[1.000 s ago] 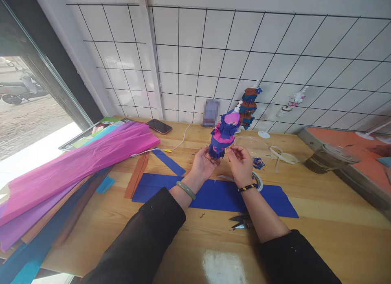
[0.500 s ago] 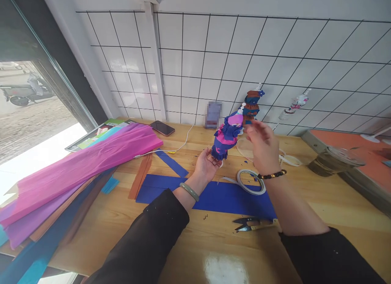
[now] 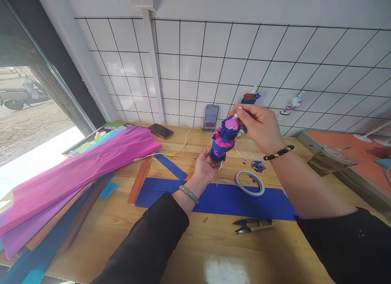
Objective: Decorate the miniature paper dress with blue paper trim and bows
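A small bottle wrapped in ruffled blue and pink paper (image 3: 224,140) is tilted to the right between my hands. Its bottom end rests on the fingers of my left hand (image 3: 206,168), which is palm up below it. My right hand (image 3: 259,123) pinches the white tip at its top. Under my left wrist lies a long blue paper strip (image 3: 244,202). On that strip sits a roll of white tape (image 3: 249,183) with its end pulled loose. Thread snips (image 3: 253,225) lie at the strip's near edge.
Pink crepe paper (image 3: 91,161) and other coloured sheets are piled at the left. Behind are a dark phone (image 3: 161,130), a phone propped on the wall (image 3: 211,117) and a brown and blue decorated bottle (image 3: 249,98). A ribbon roll (image 3: 331,159) stands at the right.
My right hand has moved left and up onto the top of the wrapped bottle and closed on its tip. My left hand still supports the bottom. The view has shifted slightly.
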Demonstrator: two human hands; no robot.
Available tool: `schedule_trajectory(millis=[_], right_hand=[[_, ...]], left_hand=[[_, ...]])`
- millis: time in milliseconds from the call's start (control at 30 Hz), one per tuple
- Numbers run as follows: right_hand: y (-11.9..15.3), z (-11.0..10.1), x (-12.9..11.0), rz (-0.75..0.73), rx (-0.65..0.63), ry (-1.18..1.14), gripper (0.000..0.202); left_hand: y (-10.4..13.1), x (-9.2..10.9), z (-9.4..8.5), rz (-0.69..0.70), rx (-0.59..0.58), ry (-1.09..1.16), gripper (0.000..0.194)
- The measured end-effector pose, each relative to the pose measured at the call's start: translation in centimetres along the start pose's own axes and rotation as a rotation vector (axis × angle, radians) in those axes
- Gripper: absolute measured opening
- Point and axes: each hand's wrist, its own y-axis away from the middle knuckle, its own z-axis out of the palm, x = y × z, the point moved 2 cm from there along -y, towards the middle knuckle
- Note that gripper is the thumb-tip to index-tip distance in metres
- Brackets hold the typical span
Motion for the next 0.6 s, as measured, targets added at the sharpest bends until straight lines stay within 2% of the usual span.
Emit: schedule_trajectory(millis=[233,600], right_hand=[[-0.19,-0.06,-0.15,-0.008,0.068,0.046,0.022],[-0.71,0.09,0.16,-0.006,0.178,0.117,0.020]], left_hand=[[0.02,0.14,-0.13,0.041,0.011,-0.022,0.019],[-0.14,0.27,-0.39,0.024,0.011,-0.036,0.026]])
